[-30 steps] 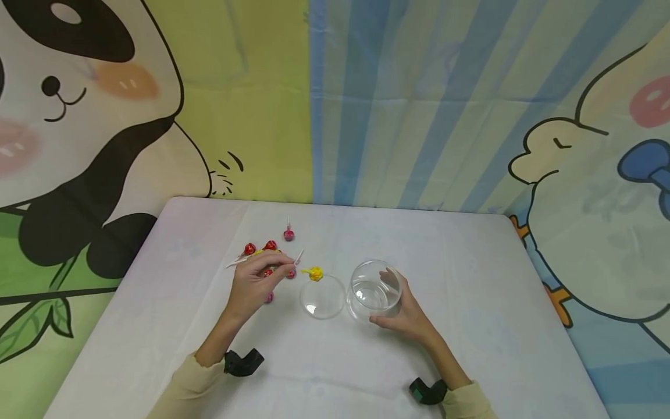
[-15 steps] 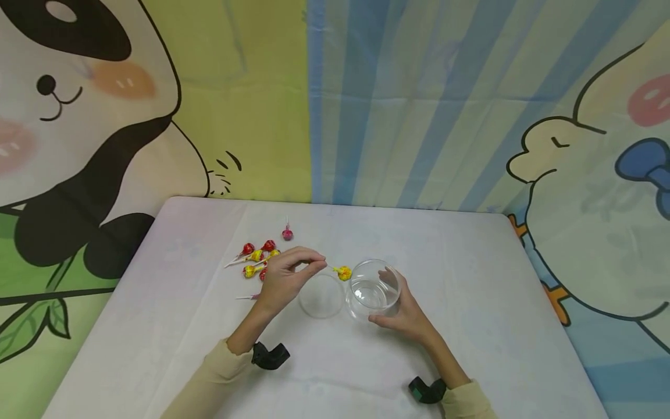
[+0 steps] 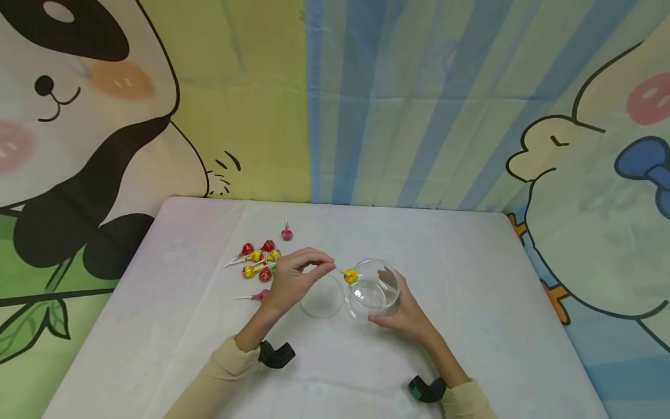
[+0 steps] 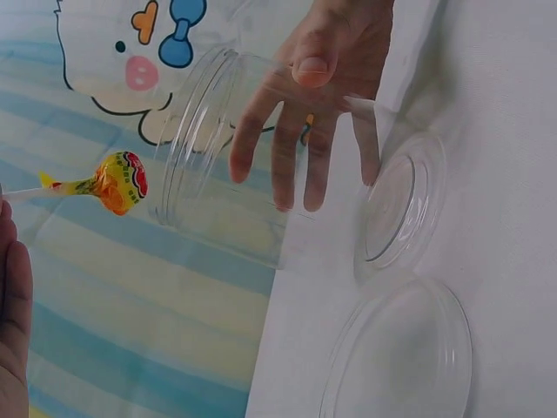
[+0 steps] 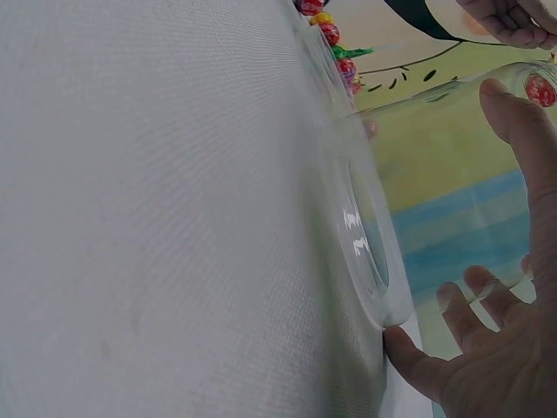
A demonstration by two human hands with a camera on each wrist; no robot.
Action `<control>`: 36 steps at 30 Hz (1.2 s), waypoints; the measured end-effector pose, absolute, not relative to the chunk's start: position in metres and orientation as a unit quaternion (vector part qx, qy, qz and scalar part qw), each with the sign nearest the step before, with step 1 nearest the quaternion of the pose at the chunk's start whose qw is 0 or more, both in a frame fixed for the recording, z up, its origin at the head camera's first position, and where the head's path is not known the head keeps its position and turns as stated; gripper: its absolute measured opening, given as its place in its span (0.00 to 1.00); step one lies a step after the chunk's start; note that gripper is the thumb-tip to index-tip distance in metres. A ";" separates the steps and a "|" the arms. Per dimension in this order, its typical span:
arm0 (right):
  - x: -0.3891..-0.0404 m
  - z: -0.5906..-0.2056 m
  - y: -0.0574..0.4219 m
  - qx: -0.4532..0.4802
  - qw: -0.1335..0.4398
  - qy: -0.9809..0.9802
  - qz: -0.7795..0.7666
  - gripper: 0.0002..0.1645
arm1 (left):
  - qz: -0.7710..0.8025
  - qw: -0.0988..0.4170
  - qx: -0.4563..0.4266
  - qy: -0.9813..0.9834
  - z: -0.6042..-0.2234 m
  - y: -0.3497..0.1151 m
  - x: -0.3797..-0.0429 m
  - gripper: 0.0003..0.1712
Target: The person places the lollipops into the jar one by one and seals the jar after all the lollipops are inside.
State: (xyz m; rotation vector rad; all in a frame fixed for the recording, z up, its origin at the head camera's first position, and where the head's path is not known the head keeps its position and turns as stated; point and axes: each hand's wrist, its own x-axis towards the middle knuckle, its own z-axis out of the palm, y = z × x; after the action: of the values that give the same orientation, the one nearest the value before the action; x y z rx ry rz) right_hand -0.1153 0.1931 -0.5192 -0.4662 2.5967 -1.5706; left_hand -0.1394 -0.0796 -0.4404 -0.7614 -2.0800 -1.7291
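In the head view my left hand [image 3: 297, 279] pinches the white stick of a yellow-wrapped lollipop [image 3: 349, 276]. The candy end overlaps the near-left rim of a clear jar [image 3: 373, 291], and in the left wrist view the lollipop [image 4: 120, 183] lies level, right at the jar's mouth. My right hand [image 3: 403, 311] holds the jar from its right side, thumb and fingers spread around the wall. Seen from the right wrist, the jar stands on its base on the white cloth. A clear round lid [image 3: 320, 300] lies flat just left of the jar, partly behind my left hand.
Several red and yellow lollipops [image 3: 254, 255] lie in a loose group left of my left hand. One pink lollipop [image 3: 287, 234] sits farther back, another pink lollipop [image 3: 260, 295] nearer me. A cartoon-printed backdrop [image 3: 398, 105] rises behind the white table [image 3: 450, 262].
My left hand has carried the yellow lollipop rightward from beside the lid to the jar's rim. The group of lollipops behind the hand has come into sight. My right hand and jar stay put.
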 end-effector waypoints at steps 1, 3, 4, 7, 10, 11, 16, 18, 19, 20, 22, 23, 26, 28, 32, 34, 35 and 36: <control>-0.115 -0.519 0.193 -0.151 0.036 0.845 -0.511 0.66 | -0.606 0.164 -0.269 -0.730 -0.441 -0.079 -0.140 0.06; -0.115 -0.518 0.192 -0.148 0.037 0.846 -0.511 0.66 | -0.604 0.161 -0.273 -0.731 -0.442 -0.077 -0.141 0.05; -0.114 -0.518 0.192 -0.147 0.038 0.846 -0.511 0.66 | -0.604 0.160 -0.274 -0.731 -0.443 -0.076 -0.142 0.05; -0.114 -0.517 0.192 -0.146 0.040 0.847 -0.510 0.66 | -0.600 0.159 -0.284 -0.731 -0.446 -0.071 -0.144 0.05; -0.114 -0.517 0.193 -0.149 0.041 0.844 -0.514 0.66 | -0.586 0.160 -0.304 -0.733 -0.451 -0.065 -0.146 0.06; -0.114 -0.517 0.193 -0.152 0.041 0.843 -0.515 0.65 | -0.580 0.161 -0.313 -0.735 -0.453 -0.063 -0.147 0.06; -0.114 -0.519 0.195 -0.164 0.039 0.839 -0.517 0.66 | -0.545 0.169 -0.360 -0.738 -0.462 -0.053 -0.148 0.08; -0.115 -0.520 0.195 -0.165 0.039 0.840 -0.516 0.66 | -0.536 0.171 -0.373 -0.738 -0.463 -0.050 -0.148 0.10; -0.115 -0.521 0.195 -0.165 0.039 0.840 -0.516 0.66 | -0.533 0.170 -0.377 -0.738 -0.464 -0.049 -0.147 0.10; -0.115 -0.521 0.195 -0.165 0.038 0.839 -0.517 0.66 | -0.529 0.170 -0.380 -0.739 -0.465 -0.048 -0.147 0.11; -0.115 -0.520 0.194 -0.167 0.038 0.839 -0.517 0.67 | -0.520 0.171 -0.380 -0.746 -0.466 -0.046 -0.148 0.10; -0.115 -0.518 0.194 -0.168 0.039 0.839 -0.516 0.67 | -0.515 0.170 -0.378 -0.750 -0.467 -0.045 -0.148 0.09; -0.111 -0.502 0.190 -0.170 0.042 0.841 -0.511 0.65 | -0.494 0.159 -0.365 -0.773 -0.466 -0.041 -0.147 0.08; -0.111 -0.502 0.190 -0.171 0.042 0.844 -0.507 0.65 | -0.475 0.145 -0.350 -0.794 -0.462 -0.038 -0.146 0.07; -0.113 -0.513 0.195 -0.171 0.036 0.842 -0.510 0.66 | -0.436 0.129 -0.328 -0.828 -0.456 -0.031 -0.144 0.07; -0.114 -0.519 0.196 -0.168 0.037 0.842 -0.511 0.66 | -0.417 0.127 -0.315 -0.843 -0.454 -0.028 -0.145 0.07; -0.114 -0.519 0.196 -0.168 0.037 0.842 -0.511 0.66 | -0.407 0.125 -0.308 -0.851 -0.454 -0.026 -0.145 0.07; -0.114 -0.519 0.196 -0.166 0.038 0.842 -0.511 0.66 | -0.397 0.119 -0.299 -0.859 -0.453 -0.025 -0.145 0.06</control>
State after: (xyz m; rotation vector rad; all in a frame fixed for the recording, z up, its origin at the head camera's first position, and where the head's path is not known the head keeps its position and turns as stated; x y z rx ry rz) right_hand -0.1143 0.1960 -0.5194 -0.5107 2.5832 -1.5685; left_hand -0.1455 -0.0247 -0.4533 -0.8743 -2.5125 -1.1608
